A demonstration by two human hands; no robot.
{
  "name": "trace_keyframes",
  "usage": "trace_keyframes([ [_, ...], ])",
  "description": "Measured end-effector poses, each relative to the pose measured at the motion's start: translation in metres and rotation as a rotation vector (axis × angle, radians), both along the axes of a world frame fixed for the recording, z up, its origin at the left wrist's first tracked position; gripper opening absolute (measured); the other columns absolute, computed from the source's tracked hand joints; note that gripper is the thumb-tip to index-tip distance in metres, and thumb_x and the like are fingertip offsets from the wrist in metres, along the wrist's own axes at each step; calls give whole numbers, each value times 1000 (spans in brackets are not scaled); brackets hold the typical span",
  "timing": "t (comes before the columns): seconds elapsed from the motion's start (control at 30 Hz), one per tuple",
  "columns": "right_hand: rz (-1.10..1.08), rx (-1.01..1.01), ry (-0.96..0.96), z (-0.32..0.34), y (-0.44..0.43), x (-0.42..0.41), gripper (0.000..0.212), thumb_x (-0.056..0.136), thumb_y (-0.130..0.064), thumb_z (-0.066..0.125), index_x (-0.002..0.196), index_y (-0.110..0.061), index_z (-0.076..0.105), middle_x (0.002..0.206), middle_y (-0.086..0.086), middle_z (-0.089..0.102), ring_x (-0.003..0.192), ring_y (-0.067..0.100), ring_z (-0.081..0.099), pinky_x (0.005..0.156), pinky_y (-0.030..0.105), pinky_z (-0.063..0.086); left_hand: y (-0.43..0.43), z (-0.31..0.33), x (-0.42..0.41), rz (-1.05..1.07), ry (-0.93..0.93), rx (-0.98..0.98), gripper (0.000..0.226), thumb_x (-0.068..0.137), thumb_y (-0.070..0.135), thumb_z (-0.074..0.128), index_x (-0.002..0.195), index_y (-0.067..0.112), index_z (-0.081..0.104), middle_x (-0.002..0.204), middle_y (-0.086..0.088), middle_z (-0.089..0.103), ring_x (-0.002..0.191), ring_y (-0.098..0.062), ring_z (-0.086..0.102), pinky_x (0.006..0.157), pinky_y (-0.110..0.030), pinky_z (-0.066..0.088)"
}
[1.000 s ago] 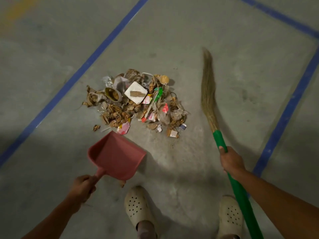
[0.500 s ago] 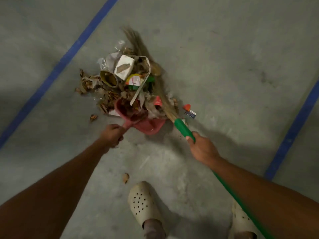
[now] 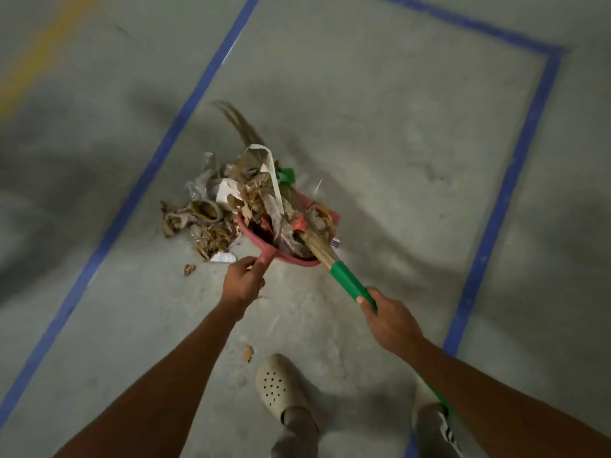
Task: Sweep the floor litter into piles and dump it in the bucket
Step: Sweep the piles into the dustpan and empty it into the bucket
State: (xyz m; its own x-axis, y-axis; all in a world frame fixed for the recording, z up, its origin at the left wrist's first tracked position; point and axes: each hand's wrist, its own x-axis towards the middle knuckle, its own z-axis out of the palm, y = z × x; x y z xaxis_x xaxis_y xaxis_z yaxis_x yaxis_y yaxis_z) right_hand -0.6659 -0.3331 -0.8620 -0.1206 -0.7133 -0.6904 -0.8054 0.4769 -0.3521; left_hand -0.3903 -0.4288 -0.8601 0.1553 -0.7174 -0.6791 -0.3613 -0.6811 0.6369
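A pile of litter (image 3: 211, 226) made of dry leaves, paper scraps, wrappers and a cup lies on the concrete floor. My left hand (image 3: 243, 280) grips the handle of a red dustpan (image 3: 264, 246), which sits in the pile's right side, heaped with leaves and paper. My right hand (image 3: 388, 320) grips the green handle of a straw broom (image 3: 347, 279). The bristles lie across the loaded pan and stick out blurred beyond the pile. No bucket is in view.
Blue tape lines (image 3: 496, 206) frame the floor patch on the left, right and far side. Stray leaf bits (image 3: 248, 353) lie near my beige clogs (image 3: 281, 390). A yellow stripe (image 3: 39, 54) runs at the far left.
The dustpan went from raised and empty into the pile and now carries more litter. The broom swung from the right across the pile, pushing scraps onto the pan.
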Motion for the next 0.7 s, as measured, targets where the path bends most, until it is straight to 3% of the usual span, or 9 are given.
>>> trace_keyframes([
  [0.1, -87, -62, -21, 74, 20, -33, 42, 105, -44, 39, 138, -21, 51, 72, -4, 55, 58, 7, 49, 51, 21, 34, 8, 69, -40, -19, 15, -51, 48, 92, 51, 63, 91, 3, 67, 55, -3, 55, 43, -10, 47, 44, -25, 36],
  [0.17, -167, -105, -42, 126, 38, -57, 43, 105, -43, 41, 139, -20, 52, 68, -9, 53, 57, -1, 48, 48, 15, 31, 14, 119, -69, -47, 44, -91, 40, 97, 40, 62, 90, 0, 65, 55, -4, 52, 45, -11, 45, 43, -25, 34],
  [0.27, -269, -151, -43, 197, 75, -95, 43, 105, -43, 41, 140, -21, 51, 70, -9, 55, 60, 1, 52, 51, 18, 36, 25, 194, -116, -155, 59, -139, 34, 98, 41, 61, 90, 8, 69, 58, -2, 57, 48, -10, 51, 44, -25, 39],
  [0.33, -355, -165, -36, 235, 103, -122, 44, 104, -44, 41, 141, -20, 50, 75, -6, 59, 68, 12, 60, 59, 24, 45, 33, 239, -155, -246, 49, -174, 31, 99, 41, 60, 88, 14, 70, 57, -1, 60, 49, -11, 54, 45, -26, 43],
  [0.4, -446, -182, -30, 268, 132, -152, 45, 104, -44, 41, 140, -19, 51, 78, -5, 62, 71, 14, 63, 63, 26, 48, 44, 279, -198, -297, 74, -184, 29, 100, 35, 60, 89, 11, 70, 54, 0, 58, 47, -12, 52, 45, -28, 41],
  [0.57, -647, -232, 13, 335, 209, -231, 33, 103, -46, 42, 123, -24, 58, 67, -8, 59, 59, 4, 59, 53, 20, 45, 84, 354, -324, -461, 94, -163, 29, 100, 29, 60, 91, 2, 68, 54, -3, 54, 45, -9, 48, 42, -23, 37],
  [0.7, -780, -259, 56, 371, 265, -305, 36, 103, -47, 42, 126, -24, 57, 70, -6, 62, 62, 7, 61, 53, 22, 45, 119, 391, -435, -573, 131, -138, 36, 97, 32, 62, 82, 1, 66, 51, -1, 53, 42, -8, 45, 44, -25, 36],
])
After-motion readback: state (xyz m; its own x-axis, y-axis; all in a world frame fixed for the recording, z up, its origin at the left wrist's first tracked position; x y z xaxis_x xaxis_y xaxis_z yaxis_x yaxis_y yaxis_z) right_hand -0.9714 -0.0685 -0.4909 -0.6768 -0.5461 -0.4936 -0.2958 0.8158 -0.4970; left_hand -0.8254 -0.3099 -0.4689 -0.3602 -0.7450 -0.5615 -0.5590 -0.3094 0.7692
